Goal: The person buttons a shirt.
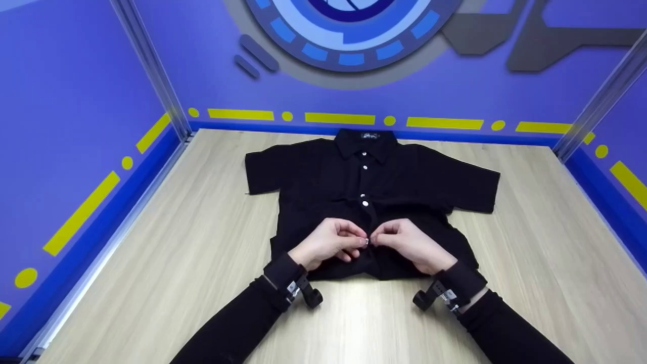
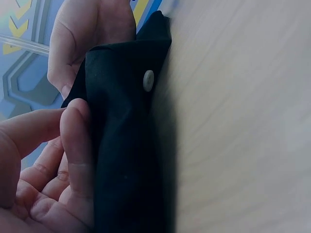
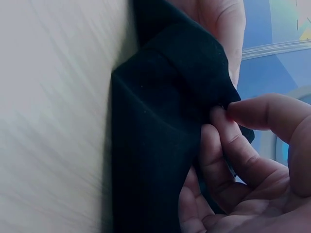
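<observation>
A black short-sleeved shirt lies front up, its collar away from me and white buttons down the middle. Over its lower front, my left hand pinches the front edge with thumb and forefinger, right by a small pale button. Fingertips almost meeting it, my right hand pinches the cloth from the other side. Raised cloth hangs between both hands in the wrist views. Lower down, another button shows in the left wrist view. In the right wrist view, dark fabric partly hides the far hand.
The shirt rests on a light wood-grain table. Blue printed panels stand at the back and both sides, with metal posts at the corners. Each wrist wears a dark strap with a small camera.
</observation>
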A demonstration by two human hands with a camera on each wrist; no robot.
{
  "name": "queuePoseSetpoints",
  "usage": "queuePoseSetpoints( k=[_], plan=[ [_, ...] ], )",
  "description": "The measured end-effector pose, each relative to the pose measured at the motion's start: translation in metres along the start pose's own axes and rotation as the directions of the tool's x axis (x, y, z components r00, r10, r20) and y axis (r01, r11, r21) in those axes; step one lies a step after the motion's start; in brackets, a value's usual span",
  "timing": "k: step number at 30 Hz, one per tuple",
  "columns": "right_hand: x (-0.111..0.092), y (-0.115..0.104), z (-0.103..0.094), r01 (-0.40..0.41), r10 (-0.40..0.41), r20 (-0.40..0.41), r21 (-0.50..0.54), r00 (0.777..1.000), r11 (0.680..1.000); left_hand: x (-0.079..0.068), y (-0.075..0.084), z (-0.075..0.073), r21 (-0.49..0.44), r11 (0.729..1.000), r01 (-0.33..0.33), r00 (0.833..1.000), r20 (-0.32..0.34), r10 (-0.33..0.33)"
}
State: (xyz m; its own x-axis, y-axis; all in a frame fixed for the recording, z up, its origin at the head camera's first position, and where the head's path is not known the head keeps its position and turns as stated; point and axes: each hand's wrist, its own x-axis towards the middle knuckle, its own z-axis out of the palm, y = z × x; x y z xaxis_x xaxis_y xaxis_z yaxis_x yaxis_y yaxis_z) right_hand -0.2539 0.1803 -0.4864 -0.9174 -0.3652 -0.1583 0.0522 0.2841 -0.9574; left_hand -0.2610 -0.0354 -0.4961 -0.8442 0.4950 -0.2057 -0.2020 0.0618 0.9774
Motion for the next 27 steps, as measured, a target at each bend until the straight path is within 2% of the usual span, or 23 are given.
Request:
queuePoseSetpoints(
  k=[8,16,27],
  plan=[
    [-0.0009,-0.0009,-0.0003,0.005,-0.005,0.011,-0.012,1.000,1.000,0.0006,-0.0013,0.0009,-0.008,1.000,0.009,1.000,-0.002,-0.009],
    [-0.0015,-0.0015,0.0010,0.041,-0.033,0.071,-0.111,0.997,0.993,-0.0014,-0.0003,0.0007,-0.010,1.000,0.028,1.000,0.007,-0.028],
    [-0.0050,-0.0061,0.0060,0.051,-0.037,0.097,-0.149,0.995,0.987,-0.0004,-0.0015,0.0004,0.000,0.999,0.052,0.999,-0.018,-0.052]
  ],
)
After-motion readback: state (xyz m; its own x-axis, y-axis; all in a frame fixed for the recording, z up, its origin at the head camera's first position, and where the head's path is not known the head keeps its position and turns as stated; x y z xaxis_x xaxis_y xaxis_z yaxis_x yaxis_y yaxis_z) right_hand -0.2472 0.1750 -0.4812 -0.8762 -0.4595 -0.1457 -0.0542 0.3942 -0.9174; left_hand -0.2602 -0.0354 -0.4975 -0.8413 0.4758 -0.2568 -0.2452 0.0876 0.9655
